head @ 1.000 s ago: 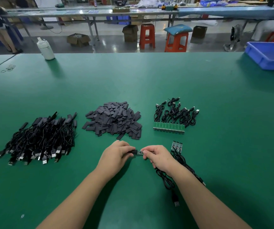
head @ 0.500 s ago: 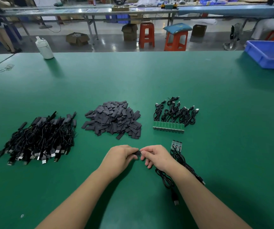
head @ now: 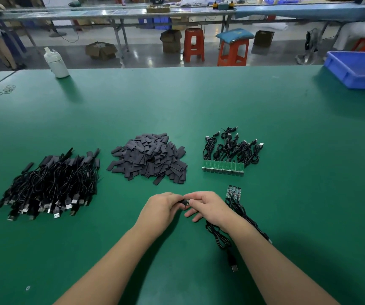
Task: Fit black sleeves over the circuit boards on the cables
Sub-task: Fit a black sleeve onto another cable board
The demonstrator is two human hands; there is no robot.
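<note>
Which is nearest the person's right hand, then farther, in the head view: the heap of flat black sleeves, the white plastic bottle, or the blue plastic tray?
From the right hand:
1. Heap of flat black sleeves, just beyond, left.
2. Blue plastic tray, far right edge.
3. White plastic bottle, far left edge.

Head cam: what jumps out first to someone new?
The two hands meet at centre front, left hand and right hand pinching one black sleeve between them. Behind them on the green table lie three batches: a heap of sleeved cables at left, a pile of loose sleeves in the middle, and a row of bare boards with cables at right.
</note>
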